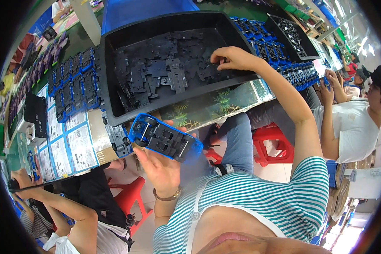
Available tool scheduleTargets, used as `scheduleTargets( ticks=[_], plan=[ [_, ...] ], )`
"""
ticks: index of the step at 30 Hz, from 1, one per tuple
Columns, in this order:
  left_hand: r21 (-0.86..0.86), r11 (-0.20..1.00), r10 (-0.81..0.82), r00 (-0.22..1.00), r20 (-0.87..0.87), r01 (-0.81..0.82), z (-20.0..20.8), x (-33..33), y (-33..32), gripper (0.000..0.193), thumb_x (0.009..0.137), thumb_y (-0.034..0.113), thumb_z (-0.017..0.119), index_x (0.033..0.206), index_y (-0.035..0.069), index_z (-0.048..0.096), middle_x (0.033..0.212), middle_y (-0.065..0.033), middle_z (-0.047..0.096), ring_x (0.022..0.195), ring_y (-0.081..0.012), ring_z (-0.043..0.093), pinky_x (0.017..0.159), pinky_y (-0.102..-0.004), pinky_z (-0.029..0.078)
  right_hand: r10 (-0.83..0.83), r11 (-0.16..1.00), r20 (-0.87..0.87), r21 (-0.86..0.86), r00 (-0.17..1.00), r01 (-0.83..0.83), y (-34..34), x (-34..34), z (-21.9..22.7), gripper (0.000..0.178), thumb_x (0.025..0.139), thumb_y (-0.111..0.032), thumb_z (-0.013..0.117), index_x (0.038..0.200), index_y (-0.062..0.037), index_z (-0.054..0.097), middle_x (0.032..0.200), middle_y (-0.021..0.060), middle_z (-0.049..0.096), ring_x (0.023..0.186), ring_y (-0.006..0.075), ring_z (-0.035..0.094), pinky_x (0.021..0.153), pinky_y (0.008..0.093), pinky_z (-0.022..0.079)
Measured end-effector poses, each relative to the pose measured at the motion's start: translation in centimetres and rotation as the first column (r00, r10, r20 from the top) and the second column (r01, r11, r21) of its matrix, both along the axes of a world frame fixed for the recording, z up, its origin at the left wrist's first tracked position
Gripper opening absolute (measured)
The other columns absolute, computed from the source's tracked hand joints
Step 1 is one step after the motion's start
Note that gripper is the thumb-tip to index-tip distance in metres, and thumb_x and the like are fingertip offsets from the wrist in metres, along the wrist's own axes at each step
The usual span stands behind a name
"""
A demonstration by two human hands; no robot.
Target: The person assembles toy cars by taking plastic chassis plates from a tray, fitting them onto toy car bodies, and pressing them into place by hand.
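Note:
My left hand (161, 168) holds a blue toy car (167, 139) upside down at the table's front edge, its black underside and wheels facing up. The thumb lies by the near side and fingertips show at the far side. Over the right part of a large black tray (186, 94), my right hand (238, 58) has its fingers curled and pinched together. What it holds, if anything, is hidden. Flat black plastic chassis parts (173, 74) lie heaped in the tray, mostly at its left and middle, close to the right hand's fingertips.
Rows of blue toy cars (78, 82) stand left of the tray, and more blue cars (294, 75) stand right of it. One car (117, 137) sits at the table edge. A smaller black bin (290, 38) holds small parts. Co-workers sit on both sides, near red stools (275, 146).

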State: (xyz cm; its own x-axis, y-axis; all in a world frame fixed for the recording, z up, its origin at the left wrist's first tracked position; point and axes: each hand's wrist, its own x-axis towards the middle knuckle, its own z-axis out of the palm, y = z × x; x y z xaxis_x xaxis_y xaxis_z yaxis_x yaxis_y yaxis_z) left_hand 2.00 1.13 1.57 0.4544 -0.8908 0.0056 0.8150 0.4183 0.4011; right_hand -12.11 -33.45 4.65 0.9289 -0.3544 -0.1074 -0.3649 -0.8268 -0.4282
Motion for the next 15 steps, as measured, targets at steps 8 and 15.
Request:
scheduleTargets(
  ticks=[8, 15],
  plan=[
    [-0.036, 0.999, -0.027, 1.000, 0.002, 0.027, 0.9, 2.6, -0.5, 0.067, 0.096, 0.059, 0.027, 0.142, 0.010, 0.030, 0.136, -0.0172, 0.041, 0.117, -0.0361, 0.051, 0.098, -0.0625, 0.039, 0.012, 0.996, 0.194, -0.090, 0.981, 0.005, -2.1, 0.1, -2.1, 0.023, 0.080, -0.015, 0.070, 0.098, -0.0023, 0.062, 0.100, 0.0107, 0.063, 0.085, 0.0271, 0.062, 0.075, 0.0346, 0.048],
    [0.073, 0.997, 0.013, 1.000, -0.002, -0.012, 1.4, 2.3, -1.5, 0.061, 0.097, 0.055, 0.029, 0.140, 0.012, 0.036, 0.132, -0.0179, 0.048, 0.117, -0.0369, 0.051, 0.096, -0.0658, 0.038, -0.036, 0.975, 0.368, -0.189, 0.929, 0.113, 0.1, 1.0, 0.2, 0.047, 0.082, -0.022, 0.068, 0.127, -0.0128, 0.055, 0.103, 0.0095, 0.060, 0.095, 0.0274, 0.059, 0.083, 0.0345, 0.047]
  ],
)
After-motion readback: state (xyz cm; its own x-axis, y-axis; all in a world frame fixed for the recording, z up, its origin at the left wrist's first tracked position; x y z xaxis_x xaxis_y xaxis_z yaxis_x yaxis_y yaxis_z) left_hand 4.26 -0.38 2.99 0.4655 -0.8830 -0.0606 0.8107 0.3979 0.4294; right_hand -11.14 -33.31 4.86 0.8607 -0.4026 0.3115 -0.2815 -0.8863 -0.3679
